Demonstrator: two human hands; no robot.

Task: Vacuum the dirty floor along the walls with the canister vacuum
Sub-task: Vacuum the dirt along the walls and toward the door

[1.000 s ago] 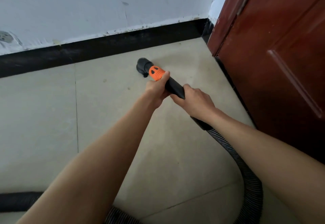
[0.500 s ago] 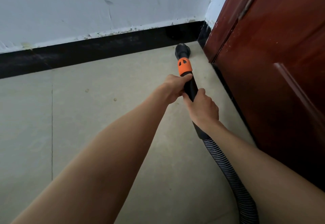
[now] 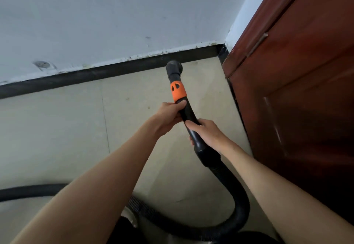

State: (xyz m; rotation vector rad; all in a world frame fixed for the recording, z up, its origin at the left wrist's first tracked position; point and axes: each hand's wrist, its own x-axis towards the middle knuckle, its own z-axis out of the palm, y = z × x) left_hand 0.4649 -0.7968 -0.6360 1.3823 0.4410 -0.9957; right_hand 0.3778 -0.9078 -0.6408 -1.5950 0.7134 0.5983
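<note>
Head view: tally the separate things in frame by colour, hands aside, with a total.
Black: 3 - nozzle, wand, hose
Orange: 1 - collar
Red-brown: 1 - door
Black strip: 1 - baseboard
White: 1 - wall
Beige: 1 - tiled floor
Total: 8
Both hands, left and right, grip the wand.

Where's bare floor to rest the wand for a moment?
Open tile lies left of the left hand, between the black baseboard and the hose. It is tight on the right, between the wand and the door.
</note>
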